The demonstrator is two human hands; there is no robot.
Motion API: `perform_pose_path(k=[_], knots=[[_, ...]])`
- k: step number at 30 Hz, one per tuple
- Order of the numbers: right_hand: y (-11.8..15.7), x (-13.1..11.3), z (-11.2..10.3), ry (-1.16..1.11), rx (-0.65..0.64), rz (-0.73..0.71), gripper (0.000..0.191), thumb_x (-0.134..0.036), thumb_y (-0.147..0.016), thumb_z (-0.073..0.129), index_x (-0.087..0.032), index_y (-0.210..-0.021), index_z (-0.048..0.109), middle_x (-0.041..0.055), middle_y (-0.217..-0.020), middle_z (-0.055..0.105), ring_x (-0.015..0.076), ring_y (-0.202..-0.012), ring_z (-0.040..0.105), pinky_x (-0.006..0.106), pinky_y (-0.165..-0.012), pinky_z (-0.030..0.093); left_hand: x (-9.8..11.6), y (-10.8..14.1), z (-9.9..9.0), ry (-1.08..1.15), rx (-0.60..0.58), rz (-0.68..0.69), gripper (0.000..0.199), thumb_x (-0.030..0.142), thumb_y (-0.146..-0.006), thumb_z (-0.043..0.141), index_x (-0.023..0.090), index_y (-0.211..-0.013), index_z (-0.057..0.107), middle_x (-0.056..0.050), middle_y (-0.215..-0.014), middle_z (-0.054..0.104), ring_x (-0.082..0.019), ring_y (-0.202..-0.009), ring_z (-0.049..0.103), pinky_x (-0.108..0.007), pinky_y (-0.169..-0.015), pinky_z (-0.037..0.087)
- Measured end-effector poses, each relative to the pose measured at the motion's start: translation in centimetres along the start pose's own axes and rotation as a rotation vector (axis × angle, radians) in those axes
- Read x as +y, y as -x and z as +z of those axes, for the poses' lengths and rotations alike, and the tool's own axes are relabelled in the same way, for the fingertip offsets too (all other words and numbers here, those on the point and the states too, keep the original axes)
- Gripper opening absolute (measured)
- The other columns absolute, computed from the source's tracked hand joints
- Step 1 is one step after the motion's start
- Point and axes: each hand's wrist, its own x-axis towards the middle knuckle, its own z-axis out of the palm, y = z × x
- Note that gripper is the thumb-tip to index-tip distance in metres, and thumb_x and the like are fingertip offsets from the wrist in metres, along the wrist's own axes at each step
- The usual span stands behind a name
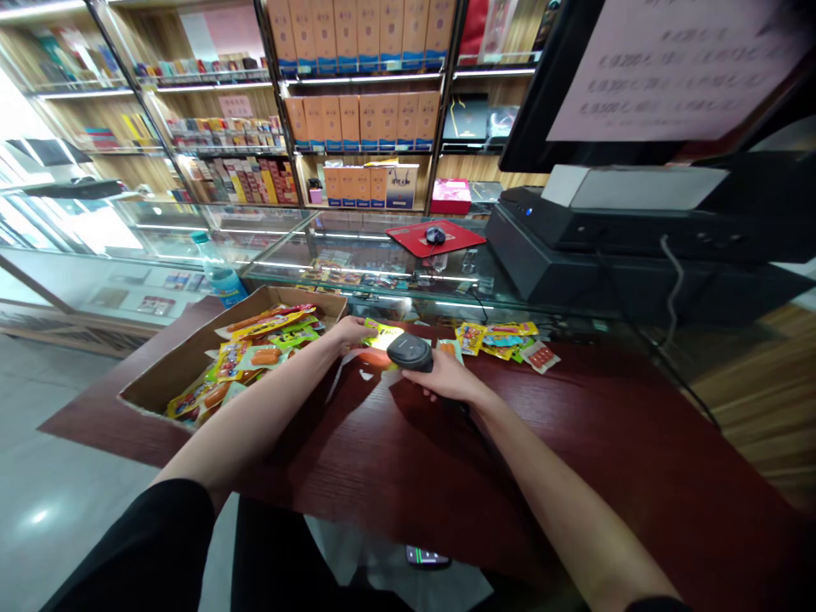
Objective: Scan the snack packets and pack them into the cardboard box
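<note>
My left hand (350, 332) pinches the end of a small yellow-green snack packet (381, 333) just right of the cardboard box. My right hand (446, 374) is wrapped round a black handheld scanner (410, 351), whose head is beside the packet and casts bright light on it. The open cardboard box (150, 410) holds several packaged snacks, some in yellow and green wrappers. To the right of the scanner, more snack packets (503, 340) lie in a loose row on the dark red tabletop (395, 476).
Behind the box stands a bottle (220, 274) with a blue label. A mouse (435, 235) rests on a red mat (408, 240) on the glass counter. A monitor (535, 85) and black machine (535, 255) stand at right; a phone (427, 557) is below the table edge.
</note>
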Motion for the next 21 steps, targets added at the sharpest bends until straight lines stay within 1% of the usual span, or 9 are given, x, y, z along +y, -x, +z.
perform_pose_path(k=[3,6,8,10,11,13,17,19,21], knots=[[0.2,-0.7,-0.1,-0.023,0.003,0.017,0.038,-0.045,-0.076,0.070,-0.017,-0.098,0.059,0.0014,-0.060,0.065,0.0159,-0.045,0.062,0.027,-0.040,0.051,0.4,0.5,0.3,-0.039,0.033,-0.028,0.019,0.008,-0.058,0.080,0.012,-0.070,0.067,-0.004,-0.061,0.067,-0.014,-0.056,0.063,-0.024,-0.057,0.051],[0.5,-1.6,-0.2,-0.036,0.008,0.037,0.036,-0.046,-0.075,0.071,-0.017,-0.093,0.058,-0.0002,-0.055,0.062,0.0163,-0.045,0.061,0.027,-0.041,0.051,1.5,1.5,0.4,-0.043,0.024,0.004,0.022,0.007,-0.056,0.081,0.012,-0.070,0.066,-0.003,-0.063,0.067,-0.013,-0.058,0.063,-0.025,-0.061,0.052],[0.6,-2.1,-0.3,-0.039,0.010,0.039,0.035,-0.046,-0.074,0.071,-0.017,-0.088,0.058,-0.0013,-0.052,0.060,0.0153,-0.044,0.060,0.026,-0.041,0.051,2.7,2.3,-0.2,-0.014,0.018,0.039,0.023,0.007,-0.055,0.082,0.011,-0.070,0.065,-0.003,-0.065,0.068,-0.013,-0.060,0.064,-0.025,-0.064,0.053],[0.7,-2.4,-0.3,-0.042,0.004,0.033,0.035,-0.048,-0.074,0.071,-0.017,-0.081,0.057,-0.0013,-0.051,0.060,0.0140,-0.043,0.059,0.024,-0.041,0.050,4.2,3.4,-1.6,0.010,0.020,0.094,0.023,0.007,-0.056,0.082,0.012,-0.071,0.065,-0.003,-0.067,0.068,-0.012,-0.062,0.065,-0.025,-0.066,0.053],[0.7,-2.5,-0.3,-0.041,-0.001,0.027,0.035,-0.049,-0.074,0.071,-0.016,-0.079,0.057,-0.0009,-0.052,0.060,0.0135,-0.042,0.059,0.023,-0.041,0.049,4.9,4.1,-2.7,0.014,0.032,0.120,0.024,0.008,-0.056,0.082,0.012,-0.072,0.065,-0.003,-0.068,0.069,-0.012,-0.062,0.065,-0.025,-0.067,0.053],[0.7,-2.6,-0.3,-0.036,-0.011,0.016,0.037,-0.051,-0.074,0.070,-0.016,-0.077,0.057,-0.0001,-0.052,0.060,0.0132,-0.042,0.058,0.023,-0.040,0.049,6.3,5.7,-5.5,0.015,0.075,0.160,0.025,0.009,-0.056,0.082,0.012,-0.075,0.066,-0.003,-0.070,0.069,-0.013,-0.063,0.066,-0.026,-0.067,0.054],[0.6,-2.5,0.1,-0.001,-0.021,0.021,0.040,-0.054,-0.074,0.068,-0.016,-0.076,0.057,0.0004,-0.051,0.059,0.0134,-0.041,0.058,0.023,-0.040,0.048,8.1,9.8,-12.7,0.039,0.192,0.210,0.027,0.015,-0.057,0.083,0.012,-0.077,0.065,-0.006,-0.074,0.070,-0.016,-0.066,0.067,-0.029,-0.067,0.054],[0.5,-2.4,0.3,0.011,-0.029,0.016,0.041,-0.056,-0.075,0.067,-0.016,-0.075,0.056,0.0004,-0.051,0.058,0.0132,-0.040,0.057,0.022,-0.039,0.047,8.7,11.9,-15.9,0.006,0.297,0.245,0.029,0.019,-0.057,0.085,0.012,-0.078,0.066,-0.005,-0.073,0.070,-0.013,-0.062,0.065,-0.025,-0.063,0.052],[0.5,-2.4,0.6,0.012,-0.032,-0.002,0.042,-0.056,-0.076,0.066,-0.016,-0.075,0.056,0.0003,-0.051,0.058,0.0127,-0.040,0.056,0.023,-0.039,0.047,9.1,13.7,-18.2,-0.039,0.423,0.298,0.030,0.021,-0.055,0.086,0.013,-0.078,0.067,-0.002,-0.069,0.068,-0.010,-0.057,0.061,-0.021,-0.057,0.048]])
